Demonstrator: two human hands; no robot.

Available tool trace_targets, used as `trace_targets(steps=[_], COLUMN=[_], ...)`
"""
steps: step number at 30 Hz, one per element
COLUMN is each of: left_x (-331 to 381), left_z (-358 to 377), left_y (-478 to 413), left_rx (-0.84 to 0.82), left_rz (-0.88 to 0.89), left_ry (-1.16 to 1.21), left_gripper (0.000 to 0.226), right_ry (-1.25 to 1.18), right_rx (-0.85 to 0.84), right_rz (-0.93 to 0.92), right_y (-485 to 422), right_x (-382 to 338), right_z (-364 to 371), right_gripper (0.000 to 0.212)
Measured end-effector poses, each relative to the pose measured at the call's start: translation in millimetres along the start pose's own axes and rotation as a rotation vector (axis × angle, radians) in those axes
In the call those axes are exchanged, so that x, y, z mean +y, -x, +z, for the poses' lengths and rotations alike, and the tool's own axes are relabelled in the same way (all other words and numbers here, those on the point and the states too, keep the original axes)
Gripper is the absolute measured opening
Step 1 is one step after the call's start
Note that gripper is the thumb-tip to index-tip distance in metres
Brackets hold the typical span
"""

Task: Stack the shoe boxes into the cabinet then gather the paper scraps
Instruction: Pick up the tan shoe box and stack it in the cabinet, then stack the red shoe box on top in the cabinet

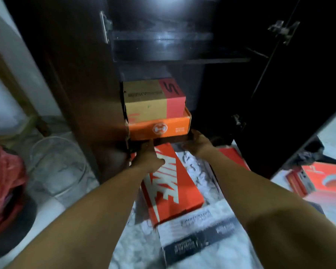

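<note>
The dark cabinet (182, 60) stands open. In its lower compartment an orange shoe box (159, 129) carries a tan and red shoe box (153, 101) on top. My left hand (147, 155) holds the orange box at its lower front edge. My right hand (199, 142) grips its lower right corner. On the floor just below my hands lies an orange Nike shoe box (171, 189), resting partly on a black and white shoe box (200, 233). Another red box (234, 155) peeks out behind my right wrist.
A red plastic bag (4, 183) and a clear plastic tub (60, 164) sit on the floor at the left. The cabinet's open right door (299, 94) juts out, with more orange boxes (322, 179) visible at the far right. Pale marbled floor (140, 245) lies beneath.
</note>
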State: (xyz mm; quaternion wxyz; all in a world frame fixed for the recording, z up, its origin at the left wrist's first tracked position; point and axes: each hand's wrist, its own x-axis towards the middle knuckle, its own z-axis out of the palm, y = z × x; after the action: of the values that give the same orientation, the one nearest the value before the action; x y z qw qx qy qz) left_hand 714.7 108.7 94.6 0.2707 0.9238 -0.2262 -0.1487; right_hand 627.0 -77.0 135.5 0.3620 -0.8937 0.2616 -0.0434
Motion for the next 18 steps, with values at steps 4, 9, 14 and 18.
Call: trace_targets(steps=[4, 9, 14, 18], left_x=[-31.9, -59.4, -88.4, -96.1], left_z=[37.6, 67.8, 80.8, 95.0], left_y=[25.7, 65.1, 60.2, 68.3], left_rx=[-0.137, -0.249, -0.359, -0.368], left_rz=[0.012, 0.047, 0.035, 0.121], left_ry=[-0.076, -0.223, -0.293, -0.409], left_gripper=[0.1, 0.069, 0.066, 0.062], right_ry=[-0.019, 0.04, 0.316, 0.534], right_rx=[-0.026, -0.205, -0.254, -0.262], right_rz=[-0.039, -0.001, -0.055, -0.059], right_y=[82.9, 132.9, 142.0, 135.4], right_x=[26.1, 69.0, 81.3, 95.6], right_z=[50.4, 112.7, 127.4, 125.6], right_gripper=[0.064, 0.062, 0.063, 0.071])
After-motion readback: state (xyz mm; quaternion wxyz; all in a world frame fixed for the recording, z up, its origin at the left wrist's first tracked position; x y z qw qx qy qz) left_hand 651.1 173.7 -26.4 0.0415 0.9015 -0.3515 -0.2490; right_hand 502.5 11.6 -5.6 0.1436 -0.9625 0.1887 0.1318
